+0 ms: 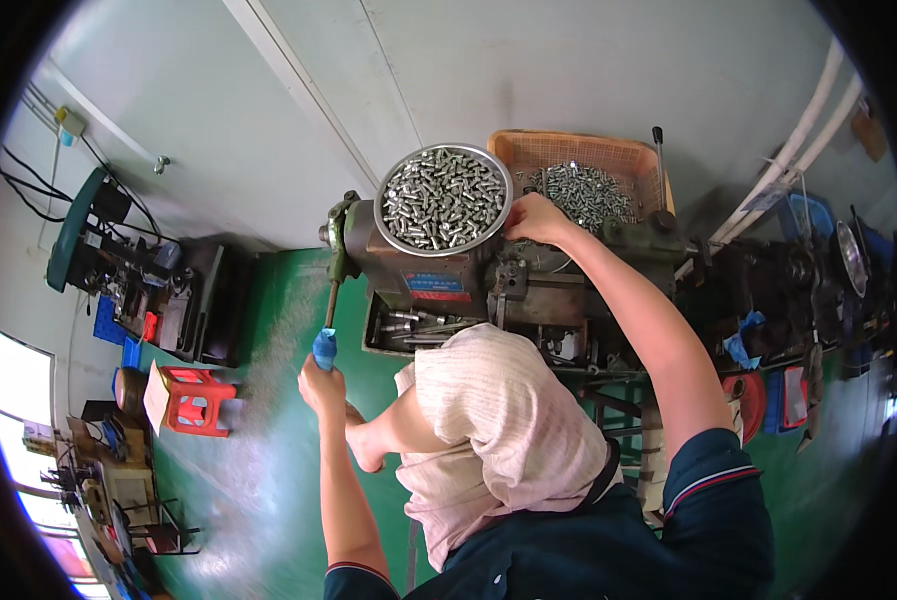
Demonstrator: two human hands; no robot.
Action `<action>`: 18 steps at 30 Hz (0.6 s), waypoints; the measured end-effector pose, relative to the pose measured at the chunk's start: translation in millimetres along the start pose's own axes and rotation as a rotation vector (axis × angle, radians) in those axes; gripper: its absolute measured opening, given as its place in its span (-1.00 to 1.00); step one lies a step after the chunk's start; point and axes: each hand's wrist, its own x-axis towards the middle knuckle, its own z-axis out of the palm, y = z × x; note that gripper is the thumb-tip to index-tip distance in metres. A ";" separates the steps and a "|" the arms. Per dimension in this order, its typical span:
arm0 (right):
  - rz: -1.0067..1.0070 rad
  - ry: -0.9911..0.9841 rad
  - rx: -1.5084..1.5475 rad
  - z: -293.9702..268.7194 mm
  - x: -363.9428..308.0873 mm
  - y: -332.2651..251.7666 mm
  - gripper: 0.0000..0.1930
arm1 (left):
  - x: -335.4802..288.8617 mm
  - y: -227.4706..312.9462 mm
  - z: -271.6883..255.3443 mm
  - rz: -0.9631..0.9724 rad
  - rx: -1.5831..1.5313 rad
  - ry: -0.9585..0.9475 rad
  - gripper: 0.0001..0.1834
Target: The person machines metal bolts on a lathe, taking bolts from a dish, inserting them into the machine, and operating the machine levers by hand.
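Note:
My left hand (322, 388) is wrapped round the lower end of a lever (332, 300), just below its blue-wrapped grip (324, 345). The lever hangs from the left end of a lathe-like machine (393, 265). On top of this machine stands a round metal bowl (379, 216) heaped with small silvery metal parts (442, 195). Beside the bowl's right rim, my right hand (536, 217) reaches down with its fingers bent together over the machine. Its fingertips are partly hidden, and whatever they pinch does not show.
Behind the machine sits an orange plastic basket (528, 148) with many small metal parts (583, 192). An upright lever (658, 160) rises at its right. Tools lie in a tray (393, 330) below. A red stool (198, 402) and another machine (118, 260) stand left.

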 end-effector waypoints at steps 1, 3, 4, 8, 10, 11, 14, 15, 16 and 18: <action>-0.017 0.026 -0.009 1.9 1.4 1.3 -0.81 | 0.4 0.3 -0.2 0.002 0.001 -0.010 -0.86; -0.032 0.050 -0.019 4.2 1.2 -3.3 -0.82 | 3.5 -4.7 2.2 0.015 0.036 0.012 -0.85; -0.031 0.054 -0.028 4.1 0.6 -5.3 -0.82 | 6.8 -7.9 3.3 0.033 0.074 0.035 -0.85; -0.059 0.043 0.001 3.2 2.8 1.1 -0.81 | 39.7 -33.6 -3.1 0.009 0.131 -0.008 -0.83; -0.171 0.047 0.047 -8.2 10.6 18.3 -0.79 | 59.4 -45.5 0.0 0.077 0.081 -0.034 -0.82; -0.132 0.089 -0.133 -15.5 4.6 -7.6 -0.78 | 64.9 -64.1 -0.5 0.073 0.122 -0.048 -0.82; 0.077 0.258 -0.669 -65.6 -10.0 -20.6 -0.83 | 63.6 -62.9 3.5 0.076 0.087 -0.046 -0.82; 0.133 0.334 -0.740 -83.9 -10.0 -7.4 -0.87 | 63.6 -61.1 2.0 0.081 0.090 -0.043 -0.82; 0.178 0.383 -0.841 -106.0 -12.3 13.6 -0.85 | 63.8 -57.0 4.3 0.083 0.084 -0.047 -0.82; 0.323 0.358 -0.971 -142.4 -38.9 12.9 -0.78 | 62.7 -60.4 2.7 0.063 0.086 -0.041 -0.82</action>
